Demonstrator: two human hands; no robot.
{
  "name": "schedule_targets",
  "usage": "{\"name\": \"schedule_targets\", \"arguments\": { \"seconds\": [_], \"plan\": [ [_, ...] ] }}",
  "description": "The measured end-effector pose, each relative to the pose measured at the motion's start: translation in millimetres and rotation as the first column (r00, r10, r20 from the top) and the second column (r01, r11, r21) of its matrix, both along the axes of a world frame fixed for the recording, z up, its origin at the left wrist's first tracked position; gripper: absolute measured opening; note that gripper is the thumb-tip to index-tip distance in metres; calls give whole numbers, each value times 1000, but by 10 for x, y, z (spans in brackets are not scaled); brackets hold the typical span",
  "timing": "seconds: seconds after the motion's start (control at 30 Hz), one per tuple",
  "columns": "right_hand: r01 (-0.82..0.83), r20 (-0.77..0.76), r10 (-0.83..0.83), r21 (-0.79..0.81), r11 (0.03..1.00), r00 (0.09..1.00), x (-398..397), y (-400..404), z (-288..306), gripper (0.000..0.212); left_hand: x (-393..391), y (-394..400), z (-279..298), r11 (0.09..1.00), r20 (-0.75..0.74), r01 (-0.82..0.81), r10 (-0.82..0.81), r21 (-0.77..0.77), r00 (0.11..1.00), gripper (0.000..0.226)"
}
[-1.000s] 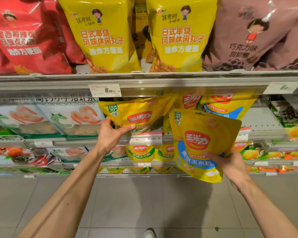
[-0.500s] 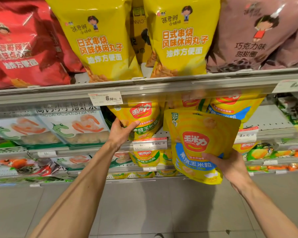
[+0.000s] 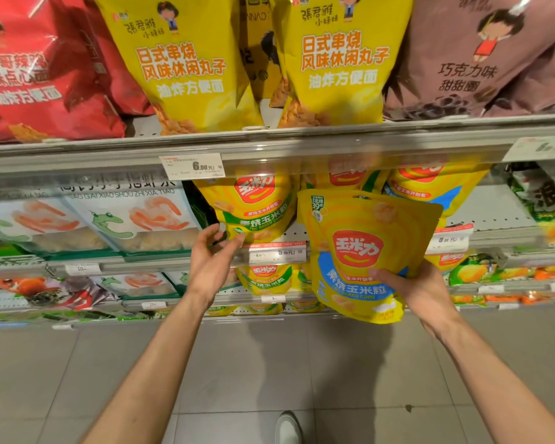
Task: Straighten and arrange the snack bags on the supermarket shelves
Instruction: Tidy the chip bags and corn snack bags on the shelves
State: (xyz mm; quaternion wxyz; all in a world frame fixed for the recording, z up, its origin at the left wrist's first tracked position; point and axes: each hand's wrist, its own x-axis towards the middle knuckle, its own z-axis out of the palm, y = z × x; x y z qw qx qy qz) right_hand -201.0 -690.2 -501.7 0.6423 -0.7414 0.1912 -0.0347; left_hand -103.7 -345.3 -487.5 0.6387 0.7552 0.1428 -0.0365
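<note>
Both forearms are bare to the frame's edge, no sleeves, watch or rings on the left hand [image 3: 210,261] or right hand [image 3: 420,291], and one white shoe [image 3: 287,427] shows below.

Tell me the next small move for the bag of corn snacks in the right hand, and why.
Probably lift the blue-banded corn bag up and back to stand beside the green-banded corn bag. The right hand holds it out in front of the shelf, while the left hand hangs open below the green-banded one, gripping nothing.
</note>
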Motion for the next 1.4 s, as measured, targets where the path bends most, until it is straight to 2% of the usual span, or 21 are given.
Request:
{"name": "schedule_targets", "arguments": {
  "seconds": [0.07, 0.13, 0.2, 0.3, 0.4, 0.53, 0.7, 0.77, 0.87, 1.03, 1.07, 1.13, 1.2, 1.33, 1.4],
  "plan": [
    [-16, -4, 16, 6, 1000, 1000, -20, -1, 46, 40, -224, -123, -37, 996, -4, 79, -78, 48, 997, 42],
    [-24, -4, 24, 25, 999, 1000, -52, 13, 120, 43, -391, -354, -63, 972, -13, 224, -224, 66, 975, 35],
    [-26, -2, 26, 49, 998, 1000, -89, 17, 201, 50, -514, -646, -71, 933, -9, 356, -356, 52, 934, 39],
    [-41, -3, 42, 69, 997, 999, -157, -32, 312, 47, -616, -1069, -13, 905, 20, 425, -425, 11, 905, 64],
    [-58, -4, 59, 73, 996, 998, -201, -193, 393, 52, -621, -1396, 59, 891, 45, 453, -451, -36, 891, 60],
    [-70, 0, 70, 93, 993, 998, -233, -602, 485, 53, -641, -1831, 138, 887, 53, 449, -446, -110, 894, 52],
    [-150, 0, 151, 42, 988, 989, -247, -1344, 514, 41, -671, -2553, 213, 911, 34, 413, -413, -14, 910, 63],
    [-175, -15, 175, -1, 985, 984, -220, -1702, 529, 40, -677, -2894, 232, 925, 7, 380, -380, -4, 925, 63],
    [-199, -11, 199, -67, 978, 980, -158, -2225, 576, 41, -674, -3413, 253, 937, 41, 348, -347, -15, 937, 42],
    [-145, 26, 156, -247, 958, 987, -121, -2854, 655, 35, -659, -4082, 283, 955, 85, 297, -295, -13, 952, 40],
    [-127, 46, 147, -298, 946, 988, -117, -2942, 661, 39, -654, -4185, 293, 955, 100, 296, -293, -15, 951, 41],
    [-97, 53, 125, -370, 924, 991, -104, -3092, 662, 55, -616, -4356, 298, 955, 103, 296, -293, -15, 950, 56],
    [-54, 46, 77, -385, 921, 996, -72, -3228, 646, 62, -556, -4500, 302, 954, 100, 300, -298, -7, 949, 66],
    [16, 105, 40, -483, 876, 994, 21, -3423, 630, 39, -462, -4759, 324, 952, 187, 306, -296, -26, 937, 35],
    [42, 129, 28, -509, 860, 991, 80, -3487, 606, 39, -392, -4861, 287, 957, 212, 289, -279, -18, 936, 29]
  ]
}}
